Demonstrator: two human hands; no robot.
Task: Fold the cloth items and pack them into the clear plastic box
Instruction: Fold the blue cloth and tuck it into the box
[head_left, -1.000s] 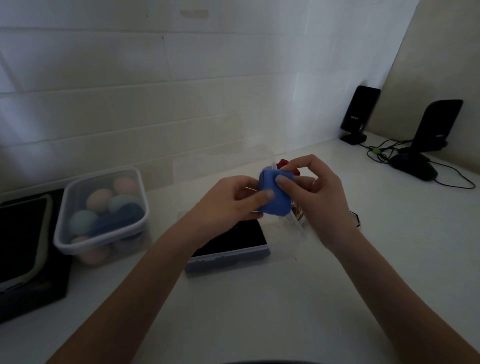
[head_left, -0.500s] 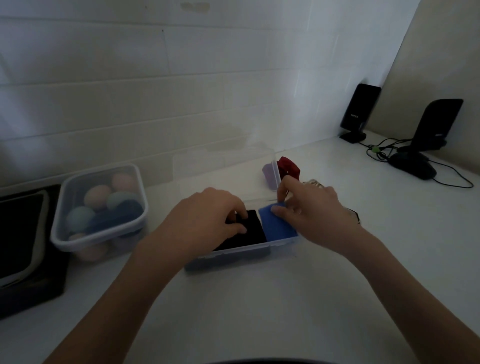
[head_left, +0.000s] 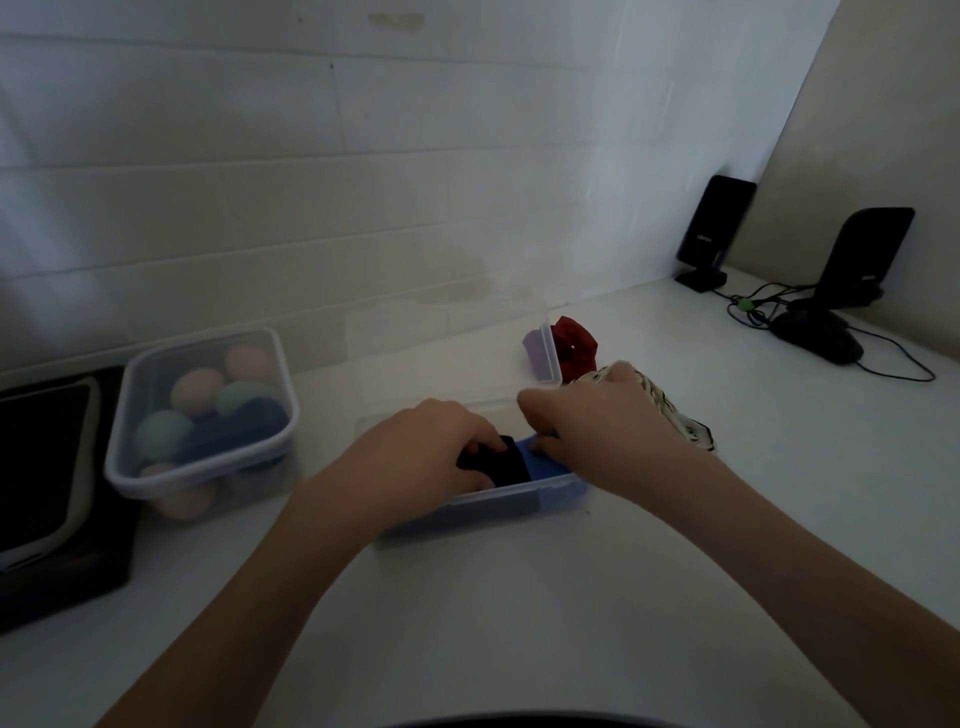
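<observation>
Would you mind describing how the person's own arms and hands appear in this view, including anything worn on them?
Both forearms are bare up to the frame's bottom edge, with no sleeves in sight. The left hand and right hand wear no gloves, and no watch or bracelet shows on either wrist. Rings cannot be ruled out in this dim light.

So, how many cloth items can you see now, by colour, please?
Black cloth, in the clear box: 1
Blue cloth, in the box: 1
Red cloth, beside the box: 1
Purple cloth, behind the lid: 1
Patterned white cloth, under the right hand: 1
Total: 5
</observation>
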